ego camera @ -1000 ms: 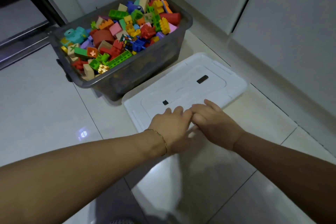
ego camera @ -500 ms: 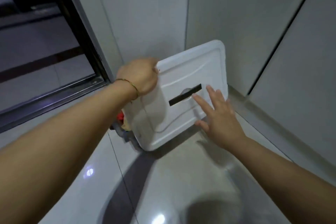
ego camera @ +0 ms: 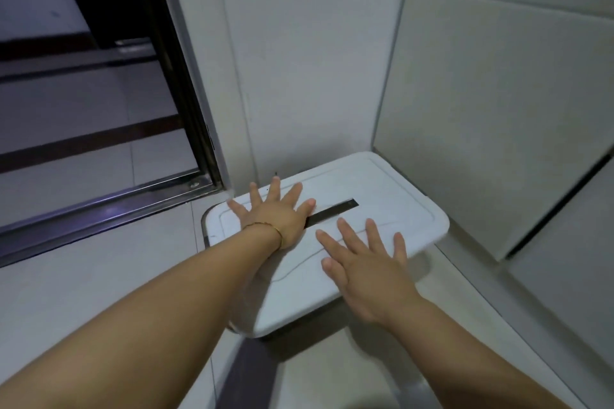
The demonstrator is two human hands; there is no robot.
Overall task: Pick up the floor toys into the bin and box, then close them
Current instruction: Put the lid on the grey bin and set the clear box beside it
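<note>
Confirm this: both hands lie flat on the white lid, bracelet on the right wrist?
No. The head view shows the bracelet on the left wrist; the left hand and right hand do lie flat on the white lid.

Home corner with tiled floor (ego camera: 93,279), sliding-door track (ego camera: 99,209)

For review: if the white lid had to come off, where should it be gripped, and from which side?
By the overhanging rim of the white lid, hooked from the near side or the right end; it lies flat, and its far edge sits close to the wall.
</note>
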